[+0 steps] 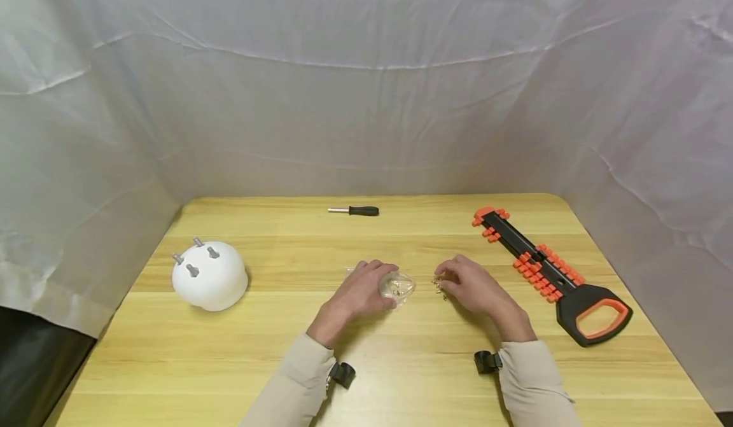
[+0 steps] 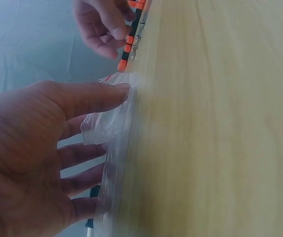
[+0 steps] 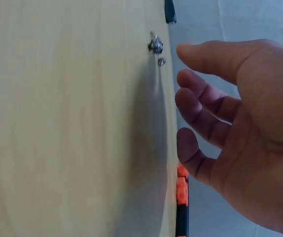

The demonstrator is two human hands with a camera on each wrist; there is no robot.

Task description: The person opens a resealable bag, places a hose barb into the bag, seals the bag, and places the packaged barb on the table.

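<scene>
My left hand (image 1: 362, 290) holds a clear plastic bag (image 1: 403, 283) down on the wooden table, thumb and fingers on either side of it. Small brassy metal pieces show inside the bag in the head view. In the left wrist view my thumb lies over the crinkled plastic bag (image 2: 102, 129). To the right, my right hand (image 1: 471, 285) hovers beside a little heap of small screw-like metal pieces (image 1: 439, 288). Its fingers are loosely bent, and the right wrist view shows nothing between them; the shiny metal pieces (image 3: 156, 46) lie just past the thumb tip.
A screwdriver (image 1: 363, 211) with a black handle lies at the back. On the left sits a rounded white object (image 1: 213, 287) with several grey pegs pointing up. A long black tool (image 1: 518, 242) with orange clips and a loop handle lies on the right.
</scene>
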